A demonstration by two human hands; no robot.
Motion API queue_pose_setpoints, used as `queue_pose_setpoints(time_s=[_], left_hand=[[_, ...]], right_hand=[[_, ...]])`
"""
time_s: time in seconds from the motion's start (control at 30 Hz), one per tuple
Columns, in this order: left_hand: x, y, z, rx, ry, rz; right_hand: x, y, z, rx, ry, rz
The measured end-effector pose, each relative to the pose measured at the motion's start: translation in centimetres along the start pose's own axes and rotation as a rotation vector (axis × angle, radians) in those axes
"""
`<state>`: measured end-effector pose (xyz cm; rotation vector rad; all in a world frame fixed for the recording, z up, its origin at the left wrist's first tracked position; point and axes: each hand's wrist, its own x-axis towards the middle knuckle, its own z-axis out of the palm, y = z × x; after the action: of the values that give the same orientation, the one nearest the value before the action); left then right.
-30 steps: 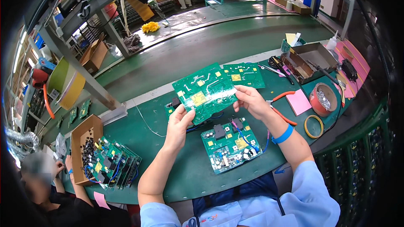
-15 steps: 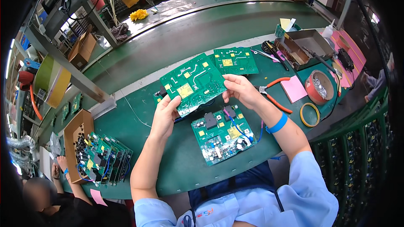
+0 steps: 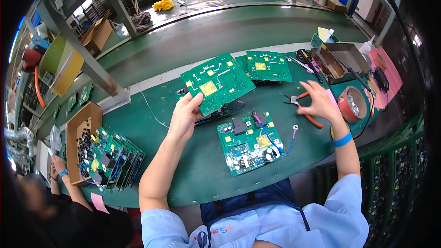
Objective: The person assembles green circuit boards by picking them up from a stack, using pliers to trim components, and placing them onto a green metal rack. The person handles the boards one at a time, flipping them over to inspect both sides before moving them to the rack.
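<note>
My left hand (image 3: 186, 114) pinches the lower left corner of a green circuit board (image 3: 229, 76). The board is tilted, its solder side with yellow patches facing up. My right hand (image 3: 321, 103) is off the board, fingers apart and holding nothing, over the orange-handled cutters (image 3: 292, 101); it partly hides their handles. In front of me a second circuit board (image 3: 245, 149) lies component side up, a blue wire (image 3: 290, 146) with a ring end trailing off its right side. Behind the held board rests another circuit board (image 3: 271, 66); something dark beneath the held one is mostly hidden.
On the left, upright circuit boards (image 3: 112, 160) stand against a cardboard box (image 3: 96, 121) of small black parts. To the right are a red tub (image 3: 344, 105) of metal pieces and a parts tray (image 3: 347, 57). A co-worker's hands (image 3: 57, 167) show at far left.
My right hand has let go of the board and moved right to the cutters. The left hand alone keeps the board, now slightly farther right in view. The view has shifted a little.
</note>
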<state>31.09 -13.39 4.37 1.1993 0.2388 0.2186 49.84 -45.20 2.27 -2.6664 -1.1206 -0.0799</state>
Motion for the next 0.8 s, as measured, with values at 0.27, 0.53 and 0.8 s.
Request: queue_pose_setpoints(time_s=[0.27,0.53,0.8], left_hand=[[0.3,-0.2,-0.5,0.001,0.023,0.010],[0.4,-0.3,-0.7,-0.017,0.037,0.014],[0.1,-0.4,-0.3,-0.006,0.070,0.058]], right_hand=[[-2.0,1.7,-0.6,-0.204,-0.074,-0.050],[-1.4,1.1,-0.8,-0.058,0.090,-0.071],[1.2,-7.9,-3.7,0.101,0.400,-0.348]])
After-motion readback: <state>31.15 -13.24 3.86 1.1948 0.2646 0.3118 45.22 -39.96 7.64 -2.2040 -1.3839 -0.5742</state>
